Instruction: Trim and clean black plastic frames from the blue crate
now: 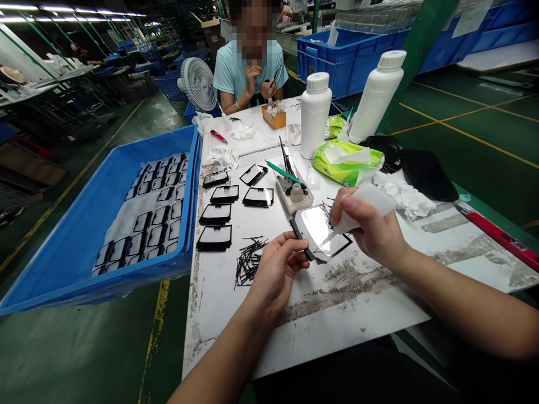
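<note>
My left hand (280,264) pinches the left edge of a black-framed clear panel (315,221), held tilted above the table. In my right hand (373,224) is a translucent squeeze bottle (374,203), its thin nozzle pointing down onto the panel near its lower left edge. A heap of thin black strips (249,261) lies left of my left hand. Stacks of similar black-framed panels (215,213) stand beyond that heap. Just past the held panel is a small tray (301,203) with a green-handled tool (283,173) and a small clear cup (297,193).
A large blue crate (193,207) with rows of framed panels stands at the left. White bottles (315,115), a green wipes pack (347,163) and crumpled tissue (410,199) lie beyond my right hand. A red cutter (501,235) is at the right. Another person (223,70) sits opposite.
</note>
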A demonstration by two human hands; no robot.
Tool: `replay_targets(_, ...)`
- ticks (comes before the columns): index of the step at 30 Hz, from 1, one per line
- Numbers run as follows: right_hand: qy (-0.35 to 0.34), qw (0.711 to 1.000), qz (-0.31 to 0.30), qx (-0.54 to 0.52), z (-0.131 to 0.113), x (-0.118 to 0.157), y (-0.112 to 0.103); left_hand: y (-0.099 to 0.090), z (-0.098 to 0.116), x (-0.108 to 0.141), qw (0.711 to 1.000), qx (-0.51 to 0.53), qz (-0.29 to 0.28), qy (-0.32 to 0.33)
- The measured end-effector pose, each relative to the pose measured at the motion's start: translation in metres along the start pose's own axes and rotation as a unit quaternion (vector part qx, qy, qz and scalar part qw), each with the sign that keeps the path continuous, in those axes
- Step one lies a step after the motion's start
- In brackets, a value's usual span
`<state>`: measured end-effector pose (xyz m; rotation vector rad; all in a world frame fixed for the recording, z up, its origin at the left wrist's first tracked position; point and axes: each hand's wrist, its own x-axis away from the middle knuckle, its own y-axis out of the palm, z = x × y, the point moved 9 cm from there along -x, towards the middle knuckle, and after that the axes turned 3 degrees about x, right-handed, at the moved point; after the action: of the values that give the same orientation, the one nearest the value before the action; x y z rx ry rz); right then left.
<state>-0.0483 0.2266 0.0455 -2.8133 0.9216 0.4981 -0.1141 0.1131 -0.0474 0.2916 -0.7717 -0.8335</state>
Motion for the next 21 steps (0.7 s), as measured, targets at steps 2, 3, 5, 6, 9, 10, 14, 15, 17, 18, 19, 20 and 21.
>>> replay_targets(2, 0.004, 1.000, 0.000, -0.002, 0.0000, 0.0001, 0.0001, 0.0000, 0.0002, -0.0001, 1.000, 0.000, 0.001, -0.001)
replay_targets(3, 0.007, 1.000, 0.001, -0.001, 0.0000, 0.0002, 0.0001, -0.0001, 0.0004, -0.0002, 1.000, 0.000, 0.001, 0.000)
replay_targets(5, 0.013, 1.000, 0.002, 0.001, -0.0002, 0.0003, 0.0000, 0.0000, 0.0007, -0.0003, 1.000, 0.001, 0.001, 0.000)
replay_targets(6, 0.014, 1.000, 0.002, 0.002, -0.0004, 0.0002, 0.0000, 0.0000, 0.0006, -0.0004, 1.000, 0.001, 0.001, 0.000)
replay_targets(9, 0.015, 1.000, 0.001, 0.004, -0.0007, 0.0000, 0.0002, -0.0004, 0.0001, -0.0004, 1.000, 0.001, 0.002, -0.003)
replay_targets(10, 0.015, 1.000, 0.001, 0.005, -0.0005, -0.0001, 0.0001, -0.0006, 0.0000, -0.0003, 1.000, 0.002, 0.002, -0.004)
replay_targets(14, 0.012, 1.000, 0.004, 0.003, 0.0006, -0.0001, -0.0003, -0.0010, -0.0001, -0.0001, 1.000, 0.003, 0.002, -0.005)
replay_targets(15, 0.011, 1.000, 0.004, 0.002, 0.0009, 0.0000, -0.0004, -0.0008, -0.0001, -0.0001, 1.000, 0.003, 0.001, -0.005)
replay_targets(17, 0.008, 1.000, 0.004, -0.001, 0.0011, 0.0000, -0.0004, -0.0004, -0.0001, -0.0002, 1.000, 0.003, -0.001, -0.004)
replay_targets(18, 0.005, 1.000, 0.005, -0.002, 0.0010, 0.0000, -0.0005, -0.0003, -0.0001, -0.0003, 1.000, 0.002, -0.001, -0.004)
replay_targets(19, 0.003, 1.000, 0.005, -0.004, 0.0009, -0.0001, -0.0007, -0.0002, -0.0002, -0.0004, 1.000, 0.002, -0.002, -0.004)
replay_targets(20, 0.000, 1.000, 0.006, -0.005, 0.0007, -0.0002, -0.0008, -0.0004, -0.0001, -0.0005, 1.000, 0.001, -0.001, -0.004)
replay_targets(21, -0.002, 1.000, 0.006, -0.006, 0.0006, -0.0003, -0.0009, -0.0004, 0.0000, -0.0005, 1.000, 0.001, -0.001, -0.003)
